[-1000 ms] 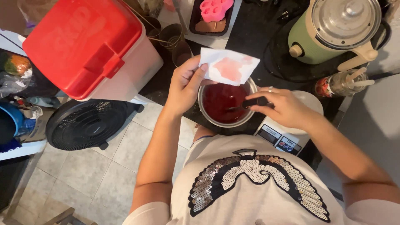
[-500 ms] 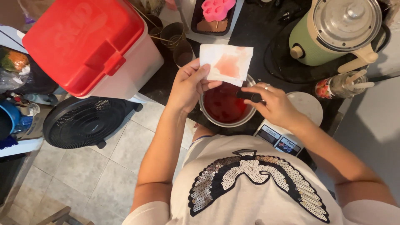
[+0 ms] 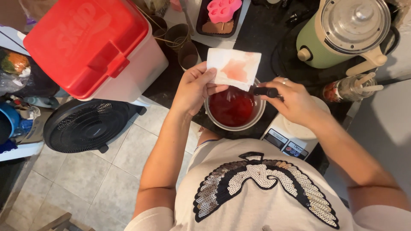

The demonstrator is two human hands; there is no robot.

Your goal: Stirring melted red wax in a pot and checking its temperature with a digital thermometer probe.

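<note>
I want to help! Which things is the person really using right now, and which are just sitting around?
In use:
left hand holding stained paper towel
right hand gripping black-handled utensil
metal pot of red liquid

Just sitting around:
red-lidded cooler
black fan
green cooker
kitchen scale
pink mould

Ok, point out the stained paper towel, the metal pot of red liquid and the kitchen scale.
stained paper towel [image 3: 234, 68], head view, on its pink stain.
metal pot [image 3: 259, 112], head view, on its right rim.
kitchen scale [image 3: 286, 143], head view, on its front panel.
</note>
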